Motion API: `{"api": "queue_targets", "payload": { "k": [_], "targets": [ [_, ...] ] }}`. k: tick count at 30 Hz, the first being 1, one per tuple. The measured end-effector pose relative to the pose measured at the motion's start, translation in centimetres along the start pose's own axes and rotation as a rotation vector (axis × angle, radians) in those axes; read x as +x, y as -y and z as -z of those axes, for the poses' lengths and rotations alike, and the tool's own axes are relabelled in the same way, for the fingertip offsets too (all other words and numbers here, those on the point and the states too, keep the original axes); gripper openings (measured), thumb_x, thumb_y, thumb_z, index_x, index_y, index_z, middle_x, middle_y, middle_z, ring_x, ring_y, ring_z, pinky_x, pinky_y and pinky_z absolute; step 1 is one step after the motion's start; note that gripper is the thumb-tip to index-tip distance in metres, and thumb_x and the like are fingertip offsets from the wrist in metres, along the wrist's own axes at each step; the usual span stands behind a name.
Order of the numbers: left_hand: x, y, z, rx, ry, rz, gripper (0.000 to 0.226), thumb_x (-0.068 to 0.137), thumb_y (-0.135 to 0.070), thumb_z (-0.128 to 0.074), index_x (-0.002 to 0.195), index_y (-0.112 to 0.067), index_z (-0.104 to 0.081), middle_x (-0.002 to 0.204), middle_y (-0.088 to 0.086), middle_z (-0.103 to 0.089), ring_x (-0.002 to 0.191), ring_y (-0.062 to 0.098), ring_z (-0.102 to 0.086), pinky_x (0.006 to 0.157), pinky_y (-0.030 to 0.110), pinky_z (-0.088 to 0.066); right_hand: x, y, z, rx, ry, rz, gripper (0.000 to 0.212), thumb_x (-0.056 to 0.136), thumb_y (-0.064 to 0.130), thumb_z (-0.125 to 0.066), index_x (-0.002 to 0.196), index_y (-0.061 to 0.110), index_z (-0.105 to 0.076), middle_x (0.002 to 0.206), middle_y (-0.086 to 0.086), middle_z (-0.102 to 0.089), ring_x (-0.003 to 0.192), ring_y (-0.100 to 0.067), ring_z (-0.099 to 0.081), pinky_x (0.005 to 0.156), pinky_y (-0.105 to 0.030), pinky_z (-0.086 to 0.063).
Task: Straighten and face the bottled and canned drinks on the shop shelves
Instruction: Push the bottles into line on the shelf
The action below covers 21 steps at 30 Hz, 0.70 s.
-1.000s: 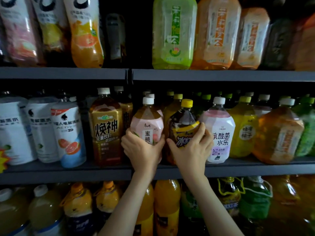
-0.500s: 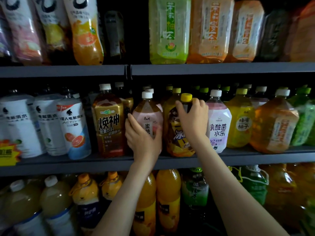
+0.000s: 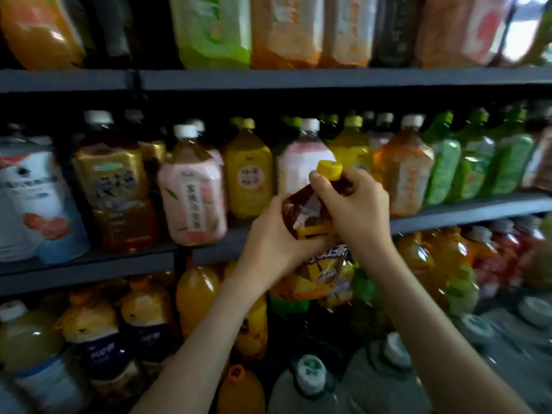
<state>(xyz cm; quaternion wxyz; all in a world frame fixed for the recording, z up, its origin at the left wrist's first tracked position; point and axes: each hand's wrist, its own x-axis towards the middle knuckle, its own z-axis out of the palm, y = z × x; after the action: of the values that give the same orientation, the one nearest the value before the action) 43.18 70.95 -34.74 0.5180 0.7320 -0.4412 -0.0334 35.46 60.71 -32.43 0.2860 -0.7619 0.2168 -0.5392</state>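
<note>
A dark iced-tea bottle with a yellow cap is off the shelf, held tilted in front of the middle shelf. My right hand grips its neck and shoulder just below the cap. My left hand holds its body from the left side. Where it stood, a gap shows between the pink peach bottle and the pink-and-white bottle, with a yellow bottle standing further back.
The top shelf carries large green and orange bottles. Gold-labelled and white bottles stand left on the middle shelf, green ones right. Orange soda bottles fill the lower shelf; big water jugs stand below by my arms.
Both hands have pulled the iced-tea bottle off the middle shelf, towards me and to the right. My left hand left the pink peach bottle and took the tea bottle. The view shifted.
</note>
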Motion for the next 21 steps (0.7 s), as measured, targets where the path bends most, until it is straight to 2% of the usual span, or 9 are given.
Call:
{"api": "queue_targets", "payload": {
  "k": [2, 5, 9, 11, 13, 15, 18, 21],
  "targets": [
    [-1.4, -0.2, -3.5, -0.012, 0.115, 0.033, 0.076, 0.057, -0.044, -0.086, 0.122, -0.031, -0.049, 0.099, -0.021, -0.055, 0.093, -0.003, -0.054, 0.065, 0.002, -0.039, -1.2, -2.7, 4.0, -0.115, 0.062, -0.048, 0.041, 0.083, 0.045, -0.066, 0.07, 0.007, -0.059, 0.069, -0.002, -0.057, 0.069, -0.018, -0.054, 0.058, -0.031, -0.039],
    [-3.7, -0.5, -10.2, -0.046, 0.371, 0.044, 0.077, 0.056, -0.045, -0.086, 0.121, -0.029, -0.049, 0.099, -0.021, -0.057, 0.094, -0.001, -0.057, 0.072, 0.011, -0.044, -3.7, -7.4, 10.6, -0.229, 0.19, -0.212, 0.032, 0.082, 0.041, -0.068, 0.084, 0.01, -0.066, 0.072, 0.0, -0.063, 0.069, -0.013, -0.059, 0.059, -0.028, -0.043],
    [-7.4, -0.5, -20.0, 0.002, 0.703, 0.055, 0.08, 0.057, -0.044, -0.086, 0.123, -0.024, -0.046, 0.107, -0.016, -0.058, 0.103, 0.004, -0.056, 0.081, 0.023, -0.047, -8.7, -13.3, 18.7, -0.369, 0.368, -0.417, 0.031, 0.08, 0.039, -0.07, 0.079, 0.009, -0.063, 0.068, -0.005, -0.062, 0.058, -0.012, -0.055, 0.054, -0.027, -0.042],
    [-9.6, -0.4, -24.5, 0.034, 0.848, 0.028, 0.072, 0.06, -0.039, -0.086, 0.119, -0.022, -0.048, 0.107, -0.013, -0.058, 0.102, 0.006, -0.056, 0.077, 0.021, -0.046, -11.7, -16.2, 21.7, -0.442, 0.415, -0.493, 0.027, 0.079, 0.037, -0.071, 0.078, 0.012, -0.061, 0.067, 0.0, -0.06, 0.058, -0.008, -0.053, 0.053, -0.022, -0.041],
    [-11.9, -0.1, -28.4, 0.052, 0.975, -0.011, 0.051, 0.066, -0.025, -0.084, 0.106, -0.02, -0.052, 0.098, -0.01, -0.058, 0.092, 0.005, -0.055, 0.065, 0.017, -0.039, -15.2, -19.1, 23.8, -0.506, 0.445, -0.58, 0.024, 0.076, 0.03, -0.072, 0.08, 0.011, -0.059, 0.069, 0.0, -0.058, 0.062, -0.01, -0.052, 0.054, -0.024, -0.041],
    [-14.3, 1.2, -32.0, 0.097, 1.062, -0.022, 0.039, 0.073, -0.022, -0.079, 0.105, -0.019, -0.057, 0.097, -0.007, -0.06, 0.09, 0.01, -0.056, 0.064, 0.02, -0.038, -19.1, -22.3, 24.8, -0.563, 0.462, -0.667, 0.027, 0.073, 0.026, -0.075, 0.082, 0.008, -0.057, 0.07, 0.001, -0.054, 0.062, -0.01, -0.048, 0.054, -0.025, -0.037],
    [-17.1, 4.2, -36.6, 0.191, 1.118, 0.031, 0.036, 0.077, -0.038, -0.071, 0.104, -0.016, -0.061, 0.104, 0.003, -0.066, 0.099, 0.023, -0.061, 0.077, 0.031, -0.048, -24.7, -27.0, 24.7, -0.581, 0.476, -0.818, 0.028, 0.07, 0.022, -0.076, 0.081, 0.013, -0.051, 0.075, -0.001, -0.055, 0.07, -0.021, -0.052, 0.059, -0.031, -0.038],
    [-19.0, 6.8, -39.1, 0.217, 1.181, 0.096, 0.031, 0.08, -0.024, -0.07, 0.103, -0.005, -0.062, 0.103, 0.012, -0.066, 0.098, 0.028, -0.06, 0.074, 0.031, -0.043, -29.0, -30.5, 23.8, -0.546, 0.48, -0.956, 0.029, 0.073, 0.019, -0.075, 0.086, 0.011, -0.051, 0.081, -0.007, -0.054, 0.076, -0.023, -0.051, 0.06, -0.029, -0.034]
  ]
}}
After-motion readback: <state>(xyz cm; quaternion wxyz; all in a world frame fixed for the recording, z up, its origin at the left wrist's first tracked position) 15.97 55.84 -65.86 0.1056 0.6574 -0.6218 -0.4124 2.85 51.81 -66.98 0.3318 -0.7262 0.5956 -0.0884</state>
